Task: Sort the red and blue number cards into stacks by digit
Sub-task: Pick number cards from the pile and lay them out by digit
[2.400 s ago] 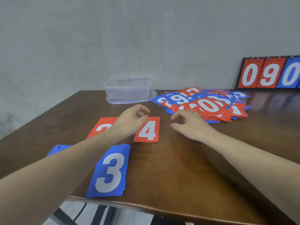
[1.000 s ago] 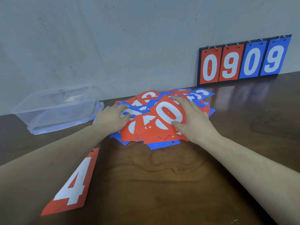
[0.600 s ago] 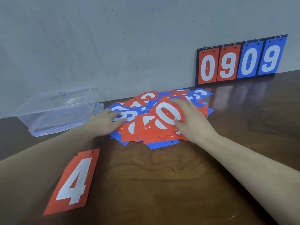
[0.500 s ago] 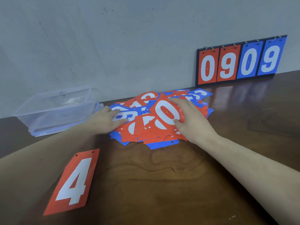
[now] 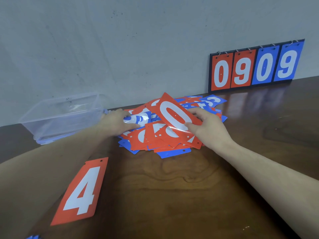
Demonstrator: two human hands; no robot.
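Observation:
A loose pile of red and blue number cards (image 5: 162,142) lies at the back middle of the brown table (image 5: 172,195). My right hand (image 5: 207,128) pinches a red 0 card (image 5: 174,112) between thumb and fingers, its far end tilted up off the pile. My left hand (image 5: 117,123) grips a blue card (image 5: 136,119) at the pile's left side; its digit is partly hidden. A red 4 card (image 5: 82,190) lies flat alone at the near left. A blue card's corner (image 5: 32,237) shows at the bottom left edge.
A clear plastic box (image 5: 63,116) stands at the back left, close to my left hand. A scoreboard (image 5: 255,66) reading 0909 leans against the grey wall at the back right. Bare tabletop stretches in front of the pile and to its right.
My right hand has lifted the red 0 card's far end up off the pile. My left hand has closed on a blue card at the pile's left side.

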